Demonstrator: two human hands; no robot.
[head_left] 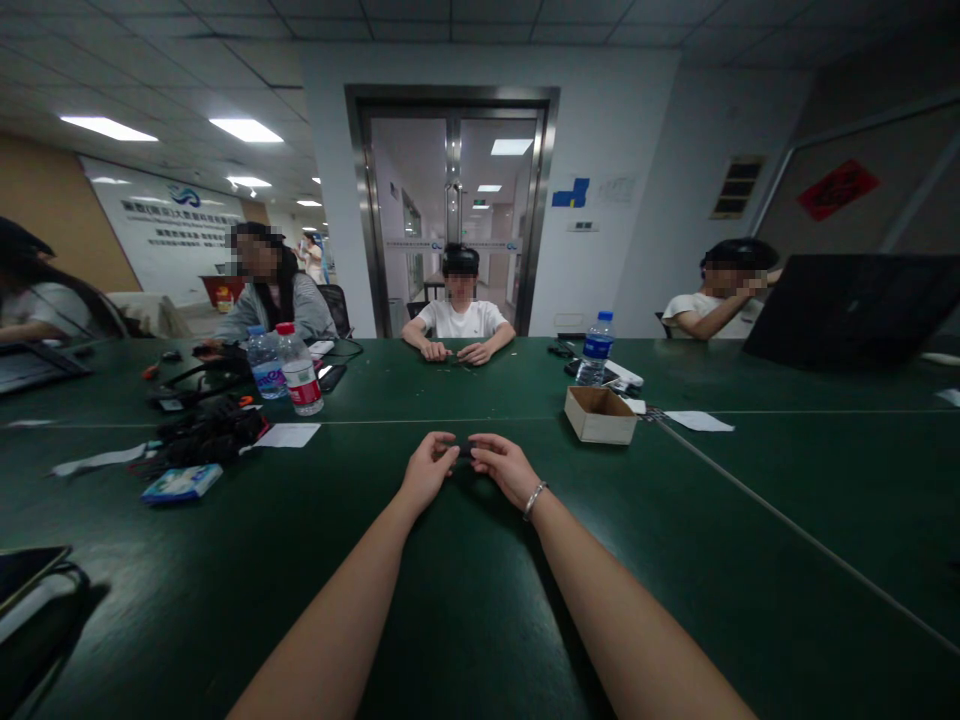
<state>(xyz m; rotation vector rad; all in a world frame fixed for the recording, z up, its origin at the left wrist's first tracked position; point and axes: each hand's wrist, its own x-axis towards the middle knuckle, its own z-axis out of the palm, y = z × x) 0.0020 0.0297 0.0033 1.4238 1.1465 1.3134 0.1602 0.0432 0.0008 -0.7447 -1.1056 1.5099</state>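
Note:
Between my two hands, just above the dark green table (480,560), is a small dark object (465,451), too small and dim for me to name. My left hand (430,468) pinches its left end between thumb and fingers. On the other end, the thumb and fingers of my right hand (507,466) are closed too, and a silver bracelet (534,500) circles that wrist. An open cardboard box (600,428) stands to the right, beyond my right hand.
A bottle with a blue cap (595,350) stands behind the box. At left are two bottles, one red-capped (300,372), tangled black straps (214,435) and a blue-white packet (181,484). A black laptop (855,310) stands far right. Several people sit around the table.

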